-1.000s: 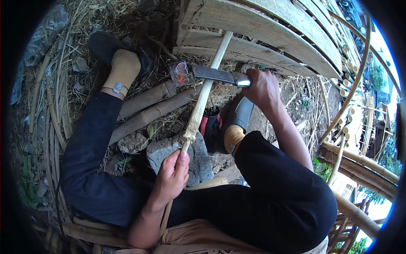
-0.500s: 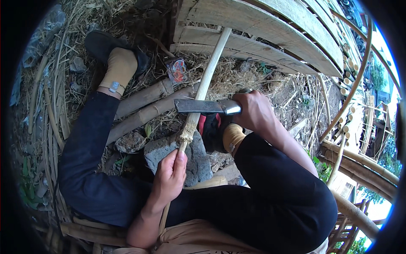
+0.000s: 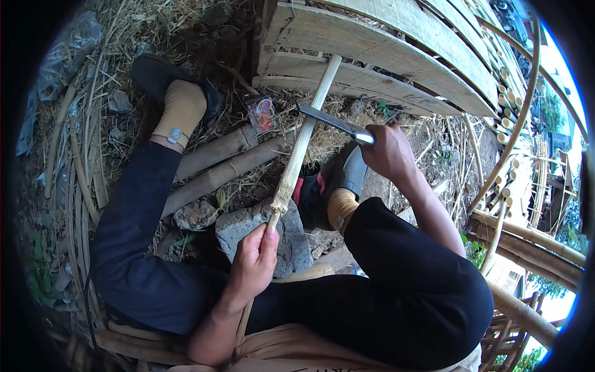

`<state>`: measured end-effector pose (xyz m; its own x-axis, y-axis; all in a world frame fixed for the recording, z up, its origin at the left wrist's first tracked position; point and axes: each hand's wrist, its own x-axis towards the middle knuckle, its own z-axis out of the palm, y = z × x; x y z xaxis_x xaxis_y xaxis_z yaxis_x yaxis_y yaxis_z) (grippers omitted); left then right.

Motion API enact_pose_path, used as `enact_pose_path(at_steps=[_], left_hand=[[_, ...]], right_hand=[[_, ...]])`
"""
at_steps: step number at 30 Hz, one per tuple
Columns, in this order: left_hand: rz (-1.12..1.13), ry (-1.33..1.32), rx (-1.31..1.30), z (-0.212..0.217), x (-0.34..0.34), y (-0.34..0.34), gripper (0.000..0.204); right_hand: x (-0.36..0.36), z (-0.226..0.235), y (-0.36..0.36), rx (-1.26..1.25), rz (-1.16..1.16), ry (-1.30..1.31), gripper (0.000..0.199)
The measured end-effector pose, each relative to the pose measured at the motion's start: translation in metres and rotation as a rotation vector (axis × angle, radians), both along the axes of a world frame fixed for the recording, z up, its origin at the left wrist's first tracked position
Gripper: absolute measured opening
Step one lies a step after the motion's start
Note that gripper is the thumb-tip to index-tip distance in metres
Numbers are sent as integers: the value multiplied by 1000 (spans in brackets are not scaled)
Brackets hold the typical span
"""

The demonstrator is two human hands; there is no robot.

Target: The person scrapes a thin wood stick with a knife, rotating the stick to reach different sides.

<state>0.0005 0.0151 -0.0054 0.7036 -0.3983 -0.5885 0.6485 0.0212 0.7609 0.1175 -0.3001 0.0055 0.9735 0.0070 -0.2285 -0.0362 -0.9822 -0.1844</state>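
Note:
My left hand (image 3: 255,257) is closed around the lower part of a long pale wooden stick (image 3: 302,142), just below a rough knot. The stick slants up and away, its far end in front of a slatted wooden crate. In my right hand (image 3: 390,152) is the handle of a knife with a broad metal blade (image 3: 331,119), closed in my fingers. The blade lies across the upper part of the stick, its tip just past the stick's left side. Below the knot sits a grey stone block (image 3: 288,242), partly behind my left hand and the stick.
The slatted wooden crate (image 3: 372,43) stands at the far side. Bamboo poles (image 3: 217,177) lie on the straw-covered ground between my legs, beside a red wrapper (image 3: 263,114). A stack of cut bamboo (image 3: 508,118) and a bamboo rail (image 3: 533,229) are at the right.
My right hand has moved the knife away from me, up along the stick, and the blade is now tilted. My left hand keeps its grip on the stick.

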Motion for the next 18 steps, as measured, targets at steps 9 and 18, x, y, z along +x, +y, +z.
enact_pose_path(at_steps=[9, 18], left_hand=[[48, 220, -159, 13, 7, -4, 34], [22, 142, -165, 5, 3, -3, 34]], right_hand=[[-9, -6, 29, 87, 177, 46, 16], [14, -11, -6, 18, -45, -66, 18]])
